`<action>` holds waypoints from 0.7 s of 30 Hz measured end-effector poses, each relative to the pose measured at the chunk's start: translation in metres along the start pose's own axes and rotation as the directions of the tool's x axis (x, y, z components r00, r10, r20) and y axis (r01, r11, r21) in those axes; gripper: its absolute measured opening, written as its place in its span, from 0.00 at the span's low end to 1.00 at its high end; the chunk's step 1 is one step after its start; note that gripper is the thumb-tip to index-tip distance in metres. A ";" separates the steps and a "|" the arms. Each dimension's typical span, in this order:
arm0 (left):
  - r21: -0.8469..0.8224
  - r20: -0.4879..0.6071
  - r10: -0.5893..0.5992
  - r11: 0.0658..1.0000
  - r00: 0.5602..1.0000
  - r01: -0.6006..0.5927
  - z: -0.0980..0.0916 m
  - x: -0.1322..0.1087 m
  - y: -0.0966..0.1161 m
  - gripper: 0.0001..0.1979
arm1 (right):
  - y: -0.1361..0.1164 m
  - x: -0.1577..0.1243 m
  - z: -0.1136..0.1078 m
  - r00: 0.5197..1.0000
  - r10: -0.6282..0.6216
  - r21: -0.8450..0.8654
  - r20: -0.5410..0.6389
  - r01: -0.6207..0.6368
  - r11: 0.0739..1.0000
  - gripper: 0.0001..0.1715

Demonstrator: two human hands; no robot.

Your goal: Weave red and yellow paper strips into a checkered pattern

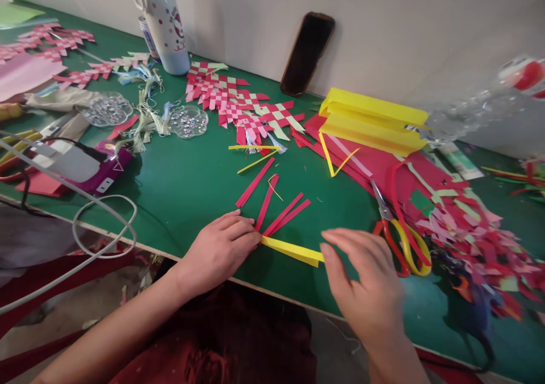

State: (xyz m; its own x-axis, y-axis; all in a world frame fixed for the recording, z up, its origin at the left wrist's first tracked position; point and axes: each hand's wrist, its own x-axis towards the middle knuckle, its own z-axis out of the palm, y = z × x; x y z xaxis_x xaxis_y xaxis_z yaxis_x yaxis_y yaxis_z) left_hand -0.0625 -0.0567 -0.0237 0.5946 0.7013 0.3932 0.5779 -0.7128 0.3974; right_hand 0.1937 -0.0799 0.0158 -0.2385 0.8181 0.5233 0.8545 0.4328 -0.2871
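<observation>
A folded yellow paper strip [292, 250] extends to the right from my left hand [223, 242], whose closed fingertips hold its left end low over the table. My right hand [364, 284] is at the strip's far end, with thumb and fingers apart and nothing visible between them. Several red paper strips [266, 202] lie fanned out on the green table just beyond my left fingers. Thin yellow offcuts [255, 148] are scattered farther back. To the right of my right hand lie scissors [398, 230] with red and yellow handles, their blades partly opened.
Woven paper pieces [242, 103], bead trays [188, 121] and tassels [147, 117] lie toward the back. A bottle [168, 29] and a phone [307, 54] stand near the wall. Folded yellow paper [374, 121] rests on red sheets. Paper scraps [481, 230] heap at right; a white cable [106, 247] loops at left.
</observation>
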 end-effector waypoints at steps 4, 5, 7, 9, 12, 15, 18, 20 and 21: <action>0.031 -0.008 -0.004 1.000 1.000 0.004 0.000 0.004 0.002 0.10 | 0.015 0.030 0.018 0.948 -0.143 0.084 0.284 0.124 0.989 0.14; 0.032 -0.004 -0.007 0.999 1.000 0.007 0.001 0.004 0.002 0.10 | 0.020 0.036 0.023 0.923 -0.178 0.109 0.340 0.149 0.983 0.14; 0.031 0.009 -0.016 0.999 1.000 0.016 0.001 0.003 0.002 0.10 | 0.028 0.047 0.032 0.873 -0.240 0.167 0.425 0.185 0.968 0.13; 0.026 0.022 -0.030 0.999 0.999 0.030 0.002 0.003 0.002 0.11 | 0.034 0.058 0.037 0.831 -0.274 0.220 0.484 0.188 0.957 0.12; 0.012 0.031 -0.042 0.999 0.999 0.042 0.001 0.003 0.002 0.11 | 0.037 0.073 0.037 0.769 -0.288 0.272 0.571 0.153 0.950 0.12; -0.008 0.018 -0.039 0.999 0.999 0.039 0.001 0.003 0.002 0.11 | 0.038 0.089 0.033 0.686 -0.307 0.311 0.659 0.123 0.942 0.11; -0.029 0.023 -0.035 0.999 0.999 0.036 0.000 0.003 0.002 0.10 | 0.040 0.100 0.029 0.618 -0.323 0.336 0.717 0.101 0.937 0.12; -0.036 0.034 -0.036 0.999 0.999 0.037 0.000 0.003 0.001 0.11 | 0.040 0.103 0.030 0.610 -0.338 0.338 0.716 0.121 0.933 0.12; -0.037 0.032 -0.035 0.999 0.999 0.036 0.000 0.002 0.001 0.11 | 0.039 0.102 0.031 0.618 -0.347 0.332 0.706 0.144 0.932 0.12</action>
State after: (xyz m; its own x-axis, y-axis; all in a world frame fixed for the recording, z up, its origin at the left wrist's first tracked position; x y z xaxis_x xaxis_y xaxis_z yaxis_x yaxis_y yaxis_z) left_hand -0.0604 -0.0559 -0.0220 0.5920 0.7250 0.3520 0.5780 -0.6863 0.4415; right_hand 0.1886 0.0327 0.0332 -0.7693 0.6226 -0.1435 0.6091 0.6468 -0.4590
